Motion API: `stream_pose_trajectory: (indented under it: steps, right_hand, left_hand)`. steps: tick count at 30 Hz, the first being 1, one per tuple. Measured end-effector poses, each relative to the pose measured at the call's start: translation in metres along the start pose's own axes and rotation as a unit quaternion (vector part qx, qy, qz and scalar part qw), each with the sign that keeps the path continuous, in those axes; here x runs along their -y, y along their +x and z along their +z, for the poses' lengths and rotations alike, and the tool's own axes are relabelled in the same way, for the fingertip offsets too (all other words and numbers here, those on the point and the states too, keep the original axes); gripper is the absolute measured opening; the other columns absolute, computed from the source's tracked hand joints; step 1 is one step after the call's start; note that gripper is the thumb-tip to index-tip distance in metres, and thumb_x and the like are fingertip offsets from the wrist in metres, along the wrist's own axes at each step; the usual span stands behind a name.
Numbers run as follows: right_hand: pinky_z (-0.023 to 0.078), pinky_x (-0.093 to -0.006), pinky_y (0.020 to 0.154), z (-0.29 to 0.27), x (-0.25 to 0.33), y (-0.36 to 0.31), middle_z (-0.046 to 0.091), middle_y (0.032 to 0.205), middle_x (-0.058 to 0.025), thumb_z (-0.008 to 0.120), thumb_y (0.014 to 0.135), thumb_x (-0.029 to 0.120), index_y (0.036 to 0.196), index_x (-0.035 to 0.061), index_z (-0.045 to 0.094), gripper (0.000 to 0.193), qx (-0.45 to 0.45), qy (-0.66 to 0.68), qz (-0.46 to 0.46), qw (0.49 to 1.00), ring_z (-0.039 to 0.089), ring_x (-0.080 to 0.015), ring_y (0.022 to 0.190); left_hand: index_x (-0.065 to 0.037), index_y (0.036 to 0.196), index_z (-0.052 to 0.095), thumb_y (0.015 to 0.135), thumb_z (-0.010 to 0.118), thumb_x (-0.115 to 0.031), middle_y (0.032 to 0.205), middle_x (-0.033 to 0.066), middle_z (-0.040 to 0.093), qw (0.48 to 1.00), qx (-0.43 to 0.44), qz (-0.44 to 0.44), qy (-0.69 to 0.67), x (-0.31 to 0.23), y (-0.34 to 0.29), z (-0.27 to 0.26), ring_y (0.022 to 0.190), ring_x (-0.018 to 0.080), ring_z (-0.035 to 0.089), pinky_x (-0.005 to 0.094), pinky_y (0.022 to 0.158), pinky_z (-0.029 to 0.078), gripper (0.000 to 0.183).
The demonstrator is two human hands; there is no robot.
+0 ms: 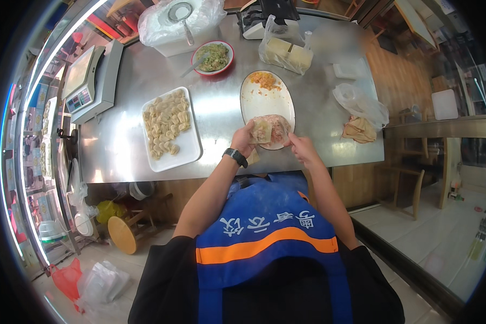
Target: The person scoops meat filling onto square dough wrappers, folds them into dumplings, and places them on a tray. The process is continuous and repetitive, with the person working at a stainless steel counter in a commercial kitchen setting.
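Observation:
My left hand (243, 139), with a dark watch on its wrist, pinches a pale square dough wrapper (261, 132) over the near end of the oval white plate (259, 108). Beside and behind the wrapper lies a mound of pink minced meat (277, 126). At the plate's near right edge is my right hand (302, 149), its fingers closed; whatever they grip is too small to make out. Chopped orange filling (264, 80) sits at the plate's far end. Left of the plate, a white tray (184, 154) bears many small folded dumplings (167, 121).
A red-rimmed bowl of green filling (215, 58) stands behind the tray, near a bag-covered white box (181, 32). A scale (82, 81) is at the far left. Bagged wrapper stacks (287, 51), a clear plastic bag (362, 102) and a tan cloth (359, 129) lie rightward on the steel table.

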State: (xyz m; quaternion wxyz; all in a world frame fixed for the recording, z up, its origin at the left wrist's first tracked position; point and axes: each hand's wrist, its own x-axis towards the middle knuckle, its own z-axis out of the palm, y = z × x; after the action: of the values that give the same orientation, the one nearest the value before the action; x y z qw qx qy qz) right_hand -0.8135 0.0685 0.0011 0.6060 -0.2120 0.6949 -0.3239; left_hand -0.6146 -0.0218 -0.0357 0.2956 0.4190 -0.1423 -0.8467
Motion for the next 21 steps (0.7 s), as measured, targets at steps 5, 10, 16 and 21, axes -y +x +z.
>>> stream_pose_trajectory:
  steps: [5,10,16,21]
  right_hand:
    - [0.029,-0.0241,0.044,0.016,-0.010,0.006,0.048,0.054,0.0030,0.060,0.091,0.038,0.078,0.0003,0.068,0.041,0.007,-0.094,-0.152,0.984,0.038,-0.0049,0.048]
    - [0.036,-0.0275,0.049,0.033,-0.004,0.003,0.055,0.058,-0.0005,0.059,0.091,0.038,0.077,0.0005,0.070,0.042,-0.065,-0.185,-0.304,0.932,0.047,-0.0101,0.052]
    - [0.025,-0.0270,0.038,0.000,-0.027,0.028,0.041,0.052,0.0035,0.047,0.095,0.046,0.088,0.0018,0.067,0.049,-0.007,-0.047,0.070,0.996,0.033,-0.0078,0.039]
    - [0.030,-0.0257,0.043,-0.003,-0.004,-0.011,0.046,0.053,0.0006,0.049,0.094,0.040,0.091,0.0001,0.069,0.045,0.008,-0.051,0.018,0.998,0.038,-0.0079,0.046]
  left_hand:
    - [0.003,0.129,0.044,0.102,0.031,-0.031,0.124,0.0164,0.055,0.997,0.002,0.007,-0.075,0.000,-0.003,0.006,0.111,0.0286,0.057,0.0412,0.093,0.050,0.045]
    - [0.004,0.128,0.044,0.102,0.030,-0.031,0.124,0.0178,0.055,0.996,-0.020,0.022,-0.090,0.006,-0.006,0.006,0.111,0.0311,0.057,0.0438,0.093,0.050,0.045]
    - [0.004,0.127,0.044,0.102,0.030,-0.032,0.124,0.0168,0.055,0.994,-0.009,0.034,-0.103,0.001,-0.008,0.002,0.112,0.0296,0.056,0.0418,0.094,0.049,0.045]
    - [0.002,0.127,0.045,0.102,0.031,-0.033,0.124,0.0154,0.055,0.992,0.011,0.033,-0.118,0.000,-0.010,-0.005,0.112,0.0283,0.056,0.0418,0.097,0.046,0.046]
